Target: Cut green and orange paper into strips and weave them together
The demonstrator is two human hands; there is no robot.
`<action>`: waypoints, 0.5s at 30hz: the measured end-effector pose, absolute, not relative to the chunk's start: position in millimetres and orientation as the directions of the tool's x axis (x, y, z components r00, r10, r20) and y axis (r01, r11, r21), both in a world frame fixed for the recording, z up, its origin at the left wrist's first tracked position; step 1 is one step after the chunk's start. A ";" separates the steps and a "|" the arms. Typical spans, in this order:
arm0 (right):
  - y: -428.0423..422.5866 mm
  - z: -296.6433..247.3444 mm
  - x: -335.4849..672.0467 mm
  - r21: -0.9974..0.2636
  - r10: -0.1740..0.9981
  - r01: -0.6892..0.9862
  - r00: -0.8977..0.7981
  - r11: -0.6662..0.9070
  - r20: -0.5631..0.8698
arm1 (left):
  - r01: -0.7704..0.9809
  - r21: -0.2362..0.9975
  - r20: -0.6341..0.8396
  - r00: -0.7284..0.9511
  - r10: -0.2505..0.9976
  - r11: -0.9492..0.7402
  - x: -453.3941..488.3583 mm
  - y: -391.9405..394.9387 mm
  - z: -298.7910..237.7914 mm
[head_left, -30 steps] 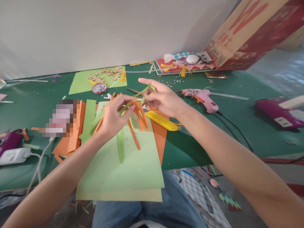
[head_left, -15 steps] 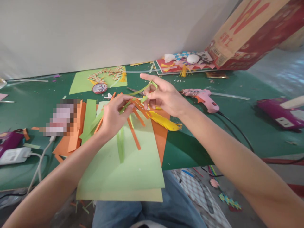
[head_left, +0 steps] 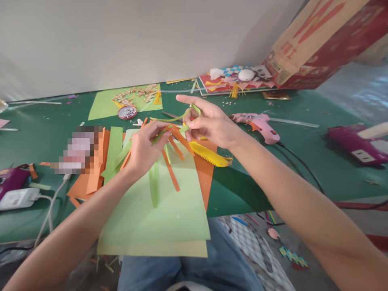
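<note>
My left hand pinches a bunch of orange paper strips and green ones, whose ends fan out below the fingers. My right hand is closed on a narrow green paper strip, which curls over its fingers while the index finger points out to the left. Where the strips cross between the two hands is partly covered by the fingers. Beneath the hands lie light green paper sheets that overhang the table edge. A yellow toothed tool rests on an orange sheet below my right hand.
To the right lies a pink glue gun with its cord. Purple power strips sit at both sides. A blurred-out phone is at left, near a small round dish. A paper bag stands at back right.
The free end of the green strip has swung left and lies flatter, and its loop by my right hand has shrunk. My right hand has shifted slightly left; the left is nearly still.
</note>
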State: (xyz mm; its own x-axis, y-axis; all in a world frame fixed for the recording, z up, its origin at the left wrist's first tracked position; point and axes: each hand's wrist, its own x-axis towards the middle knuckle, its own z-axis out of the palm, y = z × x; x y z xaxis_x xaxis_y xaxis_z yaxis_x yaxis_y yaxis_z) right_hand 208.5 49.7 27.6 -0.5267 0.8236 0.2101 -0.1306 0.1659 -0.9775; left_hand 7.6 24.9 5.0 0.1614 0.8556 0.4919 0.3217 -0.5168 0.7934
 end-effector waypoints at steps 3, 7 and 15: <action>49.8 27.1 208.2 -0.977 0.816 -0.139 -0.539 0.159 0.209 | 0.327 0.792 0.492 0.158 0.856 -0.515 7.0 25.3 4.0; 48.2 28.9 208.3 -0.979 0.824 -0.147 -0.530 0.143 0.200 | 0.324 0.796 0.491 0.150 0.858 -0.511 6.3 24.7 4.3; 44.7 32.1 205.3 -0.978 0.840 -0.056 -0.503 0.202 0.203 | 0.297 0.821 0.470 0.130 0.873 -0.487 8.9 22.7 9.0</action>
State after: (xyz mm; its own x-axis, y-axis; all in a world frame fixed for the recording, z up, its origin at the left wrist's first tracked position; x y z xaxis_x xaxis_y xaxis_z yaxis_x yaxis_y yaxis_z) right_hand 205.3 44.7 32.1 -0.5031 0.8401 0.2026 -0.0561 0.2022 -0.9777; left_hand 8.9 22.7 9.0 0.1302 0.8729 0.4701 0.2974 -0.4867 0.8214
